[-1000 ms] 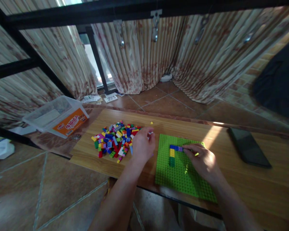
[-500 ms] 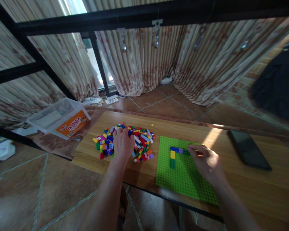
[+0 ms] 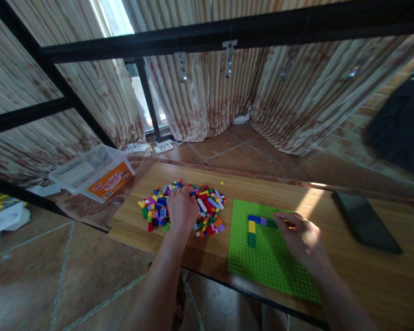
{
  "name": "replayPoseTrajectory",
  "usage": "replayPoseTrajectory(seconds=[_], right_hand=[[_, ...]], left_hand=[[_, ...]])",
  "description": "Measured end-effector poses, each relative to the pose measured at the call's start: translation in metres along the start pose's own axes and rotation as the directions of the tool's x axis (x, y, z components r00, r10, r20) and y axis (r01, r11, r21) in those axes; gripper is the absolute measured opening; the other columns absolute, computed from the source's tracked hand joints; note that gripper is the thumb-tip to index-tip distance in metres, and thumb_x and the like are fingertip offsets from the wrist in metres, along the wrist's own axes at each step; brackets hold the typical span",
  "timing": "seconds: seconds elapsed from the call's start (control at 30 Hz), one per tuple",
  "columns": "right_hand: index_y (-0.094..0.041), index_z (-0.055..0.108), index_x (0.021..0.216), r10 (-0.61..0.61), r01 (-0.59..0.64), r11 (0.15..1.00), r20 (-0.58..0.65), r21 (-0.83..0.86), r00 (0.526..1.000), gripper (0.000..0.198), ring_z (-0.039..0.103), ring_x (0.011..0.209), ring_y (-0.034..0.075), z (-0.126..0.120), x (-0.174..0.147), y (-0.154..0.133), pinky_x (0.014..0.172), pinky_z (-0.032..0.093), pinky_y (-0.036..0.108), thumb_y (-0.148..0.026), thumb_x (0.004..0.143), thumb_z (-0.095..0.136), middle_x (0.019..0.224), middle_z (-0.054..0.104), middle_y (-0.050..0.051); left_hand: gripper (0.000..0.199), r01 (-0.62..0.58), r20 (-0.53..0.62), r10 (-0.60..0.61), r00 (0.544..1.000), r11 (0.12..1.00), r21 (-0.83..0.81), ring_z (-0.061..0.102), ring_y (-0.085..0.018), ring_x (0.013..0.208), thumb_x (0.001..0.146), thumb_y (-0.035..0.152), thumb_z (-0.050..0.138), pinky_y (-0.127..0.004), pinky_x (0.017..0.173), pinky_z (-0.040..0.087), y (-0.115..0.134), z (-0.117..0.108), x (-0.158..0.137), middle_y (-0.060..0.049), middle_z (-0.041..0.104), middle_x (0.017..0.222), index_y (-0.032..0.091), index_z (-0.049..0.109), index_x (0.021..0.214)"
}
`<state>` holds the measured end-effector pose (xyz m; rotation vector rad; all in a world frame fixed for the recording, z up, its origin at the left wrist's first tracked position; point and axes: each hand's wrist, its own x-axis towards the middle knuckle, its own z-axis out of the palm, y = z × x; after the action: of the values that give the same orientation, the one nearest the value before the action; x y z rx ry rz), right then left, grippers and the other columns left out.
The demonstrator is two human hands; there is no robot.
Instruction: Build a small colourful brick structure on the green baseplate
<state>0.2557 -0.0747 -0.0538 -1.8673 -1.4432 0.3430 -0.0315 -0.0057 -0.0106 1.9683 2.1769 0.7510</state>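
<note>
My left hand (image 3: pixel 182 207) reaches down into a pile of small coloured toy bricks (image 3: pixel 210 207). Its fingers are curled among the pieces, a blue brick showing by the fingertips; the back of the hand hides whether anything is held. Over the green baseplate (image 3: pixel 243 257), my right hand (image 3: pixel 301 234) is closed in a pinch, with bits of yellow and red brick showing beneath its fingers. Those fingertips are at the right end of a row of blue, purple and dark green bricks (image 3: pixel 257 220). A yellow brick (image 3: pixel 251 226) and a green brick (image 3: pixel 251 240) run from the row's left end towards me.
A black phone (image 3: pixel 365 223) lies on the wooden table (image 3: pixel 200 253), right of the baseplate. One yellow piece (image 3: pixel 221 183) sits apart behind the pile. A clear plastic box (image 3: pixel 93 172) with an orange label is at the left. A black metal bar (image 3: pixel 200 41) crosses above.
The whole view has shifted slightly, with the scene now lower and further right. Both hands keep their places over the pile and the baseplate; the brick rows look the same.
</note>
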Motion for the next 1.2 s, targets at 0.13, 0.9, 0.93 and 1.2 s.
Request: replayPoseTrajectory(seconds=[0.13,0.9,0.93,1.2], right_hand=[[-0.022,0.074,0.081,-0.027,0.034,0.996,-0.084,0.082,0.996,0.027,0.065,0.067,0.017,0.003,-0.001,-0.007,0.063,0.053,0.029,-0.044,0.081,0.059,0.082,0.072,0.004],[-0.025,0.066,0.109,-0.289,0.268,0.864,-0.015,0.427,0.957,0.023,0.062,0.082,0.015,0.024,-0.031,-0.075,0.076,0.052,0.031,-0.031,0.086,0.063,0.096,0.067,0.003],[-0.025,0.067,0.108,-0.266,0.252,0.868,-0.030,0.429,0.964,0.023,0.061,0.080,0.015,0.023,-0.031,-0.074,0.074,0.053,0.031,-0.031,0.086,0.063,0.094,0.067,0.003],[-0.024,0.068,0.106,-0.219,0.205,0.871,-0.021,0.446,0.975,0.024,0.062,0.076,0.015,0.021,-0.031,-0.068,0.069,0.054,0.030,-0.035,0.085,0.064,0.091,0.067,0.004]], left_hand=[[0.022,0.097,0.046,-0.086,0.995,0.832,-0.545,0.065,-0.022,0.092,0.080,0.015,0.055,-0.036,0.087,0.048,0.000,0.005,0.003,-0.009,0.071,0.098,0.015,0.067,0.099],[0.029,0.075,0.202,0.095,0.975,0.714,-0.696,0.066,-0.019,0.085,0.083,0.023,0.057,-0.033,0.081,0.052,0.016,0.008,-0.007,-0.010,0.068,0.105,0.015,0.062,0.110],[0.028,0.027,0.063,0.009,0.998,0.834,-0.551,0.065,-0.021,0.092,0.084,0.021,0.054,-0.036,0.086,0.051,0.005,0.005,0.001,-0.011,0.068,0.106,0.015,0.063,0.110],[0.034,0.020,-0.011,-0.018,1.000,0.977,0.211,0.058,-0.030,0.109,0.083,0.019,0.047,-0.043,0.100,0.041,-0.050,-0.012,0.026,-0.016,0.067,0.112,0.011,0.067,0.109]])
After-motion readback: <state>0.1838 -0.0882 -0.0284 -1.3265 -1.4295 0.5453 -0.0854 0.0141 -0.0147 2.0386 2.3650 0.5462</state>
